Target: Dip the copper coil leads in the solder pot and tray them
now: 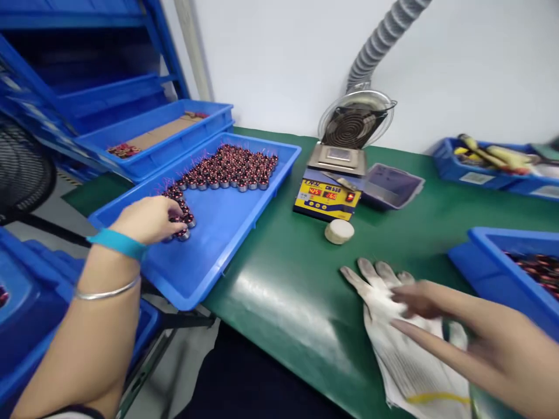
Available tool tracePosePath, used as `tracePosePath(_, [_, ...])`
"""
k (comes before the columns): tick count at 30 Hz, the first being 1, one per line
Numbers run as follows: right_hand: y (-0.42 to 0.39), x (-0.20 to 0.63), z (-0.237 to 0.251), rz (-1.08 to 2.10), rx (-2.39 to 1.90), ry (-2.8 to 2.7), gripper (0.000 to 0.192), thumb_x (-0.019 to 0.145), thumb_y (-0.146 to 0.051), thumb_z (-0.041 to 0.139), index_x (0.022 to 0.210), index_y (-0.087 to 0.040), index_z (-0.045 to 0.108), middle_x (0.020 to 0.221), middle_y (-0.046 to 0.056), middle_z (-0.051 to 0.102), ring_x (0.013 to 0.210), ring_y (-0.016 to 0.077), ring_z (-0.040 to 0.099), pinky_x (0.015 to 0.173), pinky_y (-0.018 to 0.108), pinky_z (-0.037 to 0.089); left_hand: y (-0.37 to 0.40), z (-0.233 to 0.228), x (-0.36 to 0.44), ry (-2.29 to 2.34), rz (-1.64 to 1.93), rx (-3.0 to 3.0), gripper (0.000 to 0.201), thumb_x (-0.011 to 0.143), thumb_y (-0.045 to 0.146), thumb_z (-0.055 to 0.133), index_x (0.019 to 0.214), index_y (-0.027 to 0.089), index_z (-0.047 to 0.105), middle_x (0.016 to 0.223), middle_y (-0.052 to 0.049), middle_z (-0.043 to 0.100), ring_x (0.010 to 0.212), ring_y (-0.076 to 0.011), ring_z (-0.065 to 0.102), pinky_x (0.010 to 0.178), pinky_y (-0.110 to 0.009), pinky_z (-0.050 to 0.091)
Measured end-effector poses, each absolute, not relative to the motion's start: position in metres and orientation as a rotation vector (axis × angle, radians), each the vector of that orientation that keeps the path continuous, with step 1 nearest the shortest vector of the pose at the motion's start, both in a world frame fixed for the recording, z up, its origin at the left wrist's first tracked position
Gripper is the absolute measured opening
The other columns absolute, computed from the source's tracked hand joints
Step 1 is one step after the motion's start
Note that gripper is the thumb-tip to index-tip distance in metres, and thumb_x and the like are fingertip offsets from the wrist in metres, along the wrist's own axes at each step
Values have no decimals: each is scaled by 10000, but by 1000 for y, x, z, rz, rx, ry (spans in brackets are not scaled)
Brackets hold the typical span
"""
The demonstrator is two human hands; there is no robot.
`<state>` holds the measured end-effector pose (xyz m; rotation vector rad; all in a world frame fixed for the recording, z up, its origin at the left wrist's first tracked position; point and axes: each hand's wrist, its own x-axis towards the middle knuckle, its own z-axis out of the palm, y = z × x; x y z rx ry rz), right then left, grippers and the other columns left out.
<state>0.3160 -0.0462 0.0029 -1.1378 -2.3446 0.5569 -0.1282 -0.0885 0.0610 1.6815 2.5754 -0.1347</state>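
Nearest the worktop's front edge, the right hand [493,343] lies open and blurred, fingers spread flat over a white knit glove [410,349] without gripping it; the glove looks soft and limp, likely to fold if lifted by one finger. At the front left corner, the left hand [148,220], wearing a blue wristband [117,243] and a thin metal bangle [107,293], curls loosely over a few small wound coils [183,224] in a shallow blue tray [209,256] that overhangs the worktop's left edge. Whether the fingers actually pinch a coil cannot be told, as the palm hides them. The coils look small, stiff and fairly light, with fine wire ends sticking up that would probably bend easily, so taking one by its round metal body seems safer than by the wires. More coils [231,166] stand packed toward the tray's far end, leaving bare tray floor on the near right. Between tray and glove the green worktop [288,291] offers open room. Farther back sit a small white puck [339,231], a yellow solder station [327,198] and a fume hose [379,41]; another blue bin [502,262] crowds the right edge.
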Motion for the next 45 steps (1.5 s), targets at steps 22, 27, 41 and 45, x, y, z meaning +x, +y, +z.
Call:
tracePosePath(22, [-35,165,-56,1209,-500,-2019,91,780,-224,598,838,-154,586,718,14,624,629,98,597,634,231,505,-87,28,-122,2743,-231,1685,260,700,399,524,657,178,652,751,-111,631,730,-265,600,632,-338,444])
tracePosePath(27, [-34,166,-48,1020,-557,-1837,477,696,-312,699,1117,-183,517,1023,78,587,730,118,617,684,269,526,-79,52,-33,2164,755,2232,253,708,441,574,711,199,648,779,-42,537,743,-186,536,713,-317,447])
tracePosePath(41, [-2,176,-43,1334,-658,-1380,457,661,-361,730,1038,-182,545,956,47,660,870,174,657,865,343,533,-14,27,30,1398,1017,1352,429,565,364,759,893,142,594,538,58,498,457,-57,399,455,-188,316])
tracePosePath(45, [-7,174,-44,1368,-655,-1452,441,650,-333,746,1016,-175,560,945,42,657,853,168,657,849,336,534,-14,20,35,1371,1038,1181,289,576,353,751,680,129,601,514,35,549,398,-26,359,398,-169,265])
